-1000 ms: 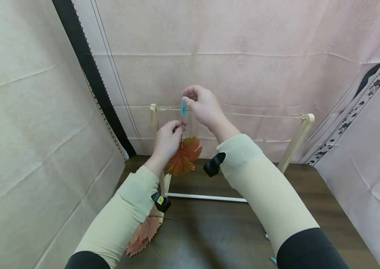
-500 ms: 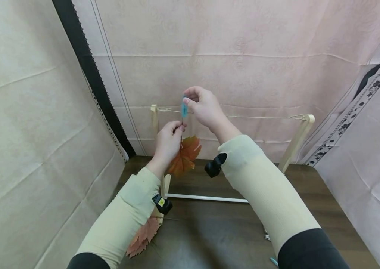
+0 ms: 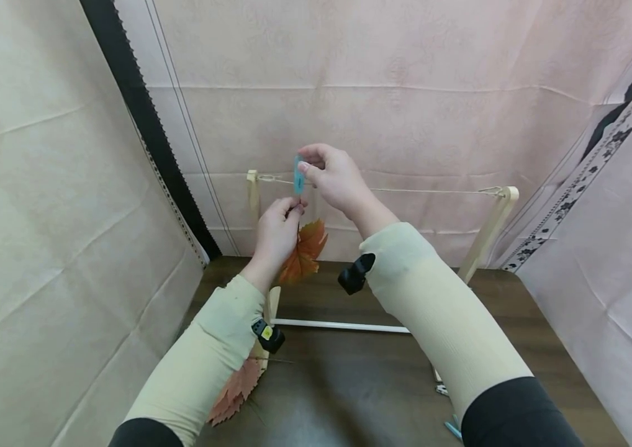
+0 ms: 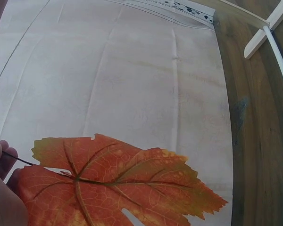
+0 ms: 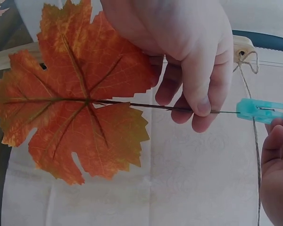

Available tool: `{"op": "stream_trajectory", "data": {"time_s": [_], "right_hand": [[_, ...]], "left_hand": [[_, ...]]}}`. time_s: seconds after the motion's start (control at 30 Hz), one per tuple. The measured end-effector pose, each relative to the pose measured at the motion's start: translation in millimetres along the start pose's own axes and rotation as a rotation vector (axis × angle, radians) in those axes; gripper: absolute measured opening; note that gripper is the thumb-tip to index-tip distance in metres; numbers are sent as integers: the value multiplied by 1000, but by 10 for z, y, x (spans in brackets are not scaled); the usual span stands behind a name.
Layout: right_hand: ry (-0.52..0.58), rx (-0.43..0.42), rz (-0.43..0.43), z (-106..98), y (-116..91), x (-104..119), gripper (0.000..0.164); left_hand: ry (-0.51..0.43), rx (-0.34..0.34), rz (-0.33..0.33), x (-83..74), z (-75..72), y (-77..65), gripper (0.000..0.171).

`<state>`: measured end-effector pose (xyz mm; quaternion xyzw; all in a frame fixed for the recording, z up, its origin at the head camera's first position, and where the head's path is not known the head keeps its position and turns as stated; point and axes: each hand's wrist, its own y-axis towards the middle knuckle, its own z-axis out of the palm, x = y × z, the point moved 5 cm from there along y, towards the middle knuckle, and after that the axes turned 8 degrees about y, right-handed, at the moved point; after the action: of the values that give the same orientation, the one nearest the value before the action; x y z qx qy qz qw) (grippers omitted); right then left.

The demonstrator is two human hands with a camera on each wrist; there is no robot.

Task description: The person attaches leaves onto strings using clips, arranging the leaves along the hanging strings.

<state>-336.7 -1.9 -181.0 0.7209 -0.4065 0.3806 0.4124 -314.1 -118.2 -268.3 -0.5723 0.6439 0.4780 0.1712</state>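
Note:
My left hand point(image 3: 278, 233) pinches the thin dark stem of an orange-red artificial leaf point(image 5: 75, 103) between thumb and fingers. In the left wrist view the leaf point(image 4: 118, 181) spreads out beyond that hand. Just above, my right hand point(image 3: 339, 180) pinches a translucent blue clothespin point(image 3: 298, 176) by one end. The clothespin point(image 5: 259, 110) sits across the string point(image 5: 255, 150) in the right wrist view, with the stem's tip at its lower end. Whether it clamps the stem I cannot tell.
The string runs between two pale wooden posts point(image 3: 486, 236), joined low down by a white bar point(image 3: 344, 325). Pinkish leaves point(image 3: 238, 391) lie partly under my left forearm. Blue clothespins point(image 3: 452, 429) lie beside my right sleeve. Pale cloth point(image 3: 394, 124) hangs behind.
The clothespin and both hands have shifted slightly left in the view, which has itself moved a little. The leaf has risen slightly and turned. Both grips remain the same.

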Motion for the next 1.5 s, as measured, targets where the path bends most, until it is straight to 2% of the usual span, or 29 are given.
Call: {"op": "stream_trajectory", "data": {"time_s": [0.17, 0.4, 0.77, 0.97, 1.17, 1.5], "right_hand": [[1, 14, 8, -2, -16, 1, 37], [-53, 40, 13, -18, -57, 12, 42], [-84, 53, 21, -82, -118, 21, 45], [-90, 31, 8, -184, -140, 19, 46], [-73, 12, -3, -320, -188, 20, 47], [-90, -29, 1, -519, -360, -62, 46]], "left_hand": [[-20, 2, -26, -6, -13, -14, 21], [10, -1, -14, -14, -31, -19, 22], [-67, -5, -100, 2, -77, -84, 28], [-99, -28, -93, -33, -134, -145, 32], [-104, -52, -58, -38, -162, -176, 33], [-111, -48, -46, -46, -256, -279, 34]]}}
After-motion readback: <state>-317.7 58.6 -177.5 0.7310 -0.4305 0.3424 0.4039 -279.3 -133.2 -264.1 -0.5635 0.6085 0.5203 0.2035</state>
